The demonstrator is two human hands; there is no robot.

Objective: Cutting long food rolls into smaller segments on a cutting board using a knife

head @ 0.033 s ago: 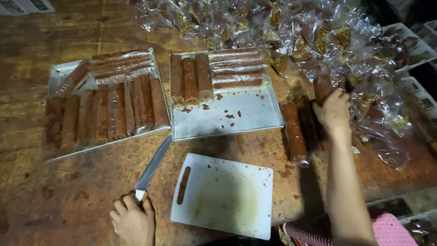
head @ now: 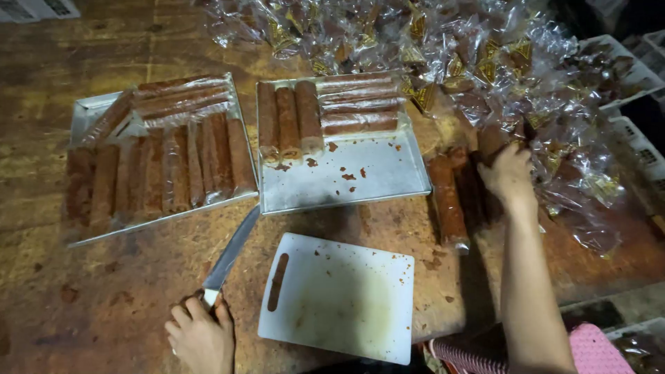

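A white cutting board (head: 338, 296) is laid bare at the near edge of the worn wooden table (head: 83, 305), squarely in front of the person, so that both hands can meet over it. The knife (head: 231, 255) is kept just to its left, blade slanted up towards the gap between the two metal trays; its handle is closed in the left hand (head: 201, 338), fingers curled round it and the fist resting low on the table, wrist straight, the blade apparently lying flat on the wood rather than raised. The left tray (head: 86, 114) is filled with brown rolls (head: 166, 166) set side by side – most lengthwise, a few laid crosswise at the top – while the right tray (head: 360, 181) carries rolls only along its far half, its near half bare but for crumbs. The right arm is stretched well forward and to the right, elbow nearly straight, and the right hand (head: 509, 174) is laid palm down at the edge of a heap of clear wrappers (head: 485, 62), fingers bent on a dark wrapped roll (head: 490, 142) there (whether it is truly gripped or merely touched cannot be told). A further wrapped roll (head: 447, 201) lies just left of that hand, beside the right tray – close to the board, within easy reach.
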